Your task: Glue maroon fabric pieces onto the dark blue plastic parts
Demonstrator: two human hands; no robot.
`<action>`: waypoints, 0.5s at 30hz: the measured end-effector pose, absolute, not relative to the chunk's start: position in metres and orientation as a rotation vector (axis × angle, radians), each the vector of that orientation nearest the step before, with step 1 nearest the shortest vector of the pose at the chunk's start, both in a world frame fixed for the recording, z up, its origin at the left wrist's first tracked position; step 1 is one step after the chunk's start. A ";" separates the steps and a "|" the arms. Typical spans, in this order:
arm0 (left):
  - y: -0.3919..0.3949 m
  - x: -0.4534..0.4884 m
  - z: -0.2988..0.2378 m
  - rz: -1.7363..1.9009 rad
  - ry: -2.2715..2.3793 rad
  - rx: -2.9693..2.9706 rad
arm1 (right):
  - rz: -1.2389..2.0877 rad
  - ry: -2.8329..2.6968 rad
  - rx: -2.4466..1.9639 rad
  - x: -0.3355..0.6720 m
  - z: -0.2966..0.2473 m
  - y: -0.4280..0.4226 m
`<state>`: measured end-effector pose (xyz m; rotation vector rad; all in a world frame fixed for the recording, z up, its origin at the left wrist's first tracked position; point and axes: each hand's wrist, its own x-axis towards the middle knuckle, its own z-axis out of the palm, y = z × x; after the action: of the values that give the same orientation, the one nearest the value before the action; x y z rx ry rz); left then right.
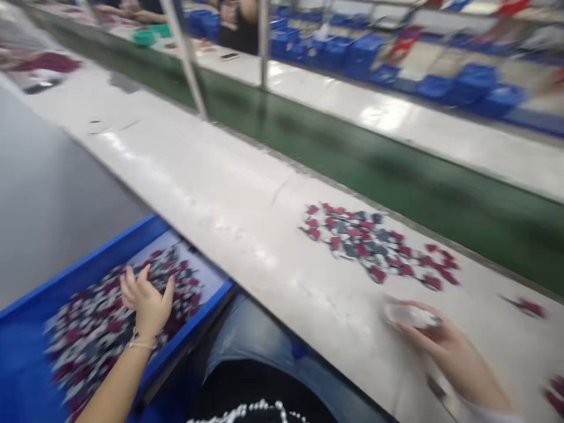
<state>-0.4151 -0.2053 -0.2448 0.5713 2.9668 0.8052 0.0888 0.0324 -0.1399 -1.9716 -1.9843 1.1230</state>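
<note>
My left hand (147,302) reaches into a blue bin (110,249) at the lower left, fingers spread over a heap of small red, grey and white pieces (92,335). My right hand (445,349) rests on the white worktable (247,211) at the lower right, fingers curled round a whitish object (412,316) that motion blur keeps me from naming. A scattered patch of the same red and grey pieces (374,244) lies on the table just beyond that hand.
A green conveyor belt (352,153) runs diagonally behind the table. Two metal posts (185,56) rise from its near edge. Blue bins (467,82) line the far bench, where another person (238,20) stands. A few loose pieces (531,306) lie at the right.
</note>
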 end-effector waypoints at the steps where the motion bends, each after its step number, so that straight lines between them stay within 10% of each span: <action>1: -0.175 -0.404 -0.238 0.883 2.893 0.822 | 1.161 -1.912 -1.996 0.097 -0.139 0.034; 5: -0.031 -0.319 -0.194 0.864 2.250 1.977 | 1.087 -1.665 -2.109 0.130 -0.137 0.035; 15: 0.163 -0.186 -0.162 0.138 1.496 2.538 | 0.613 -1.392 -2.244 0.188 -0.130 -0.023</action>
<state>-0.1856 0.1628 -0.1620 2.5380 1.4964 0.1383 0.1881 -0.0232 -0.1299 -2.2442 -1.3920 0.6131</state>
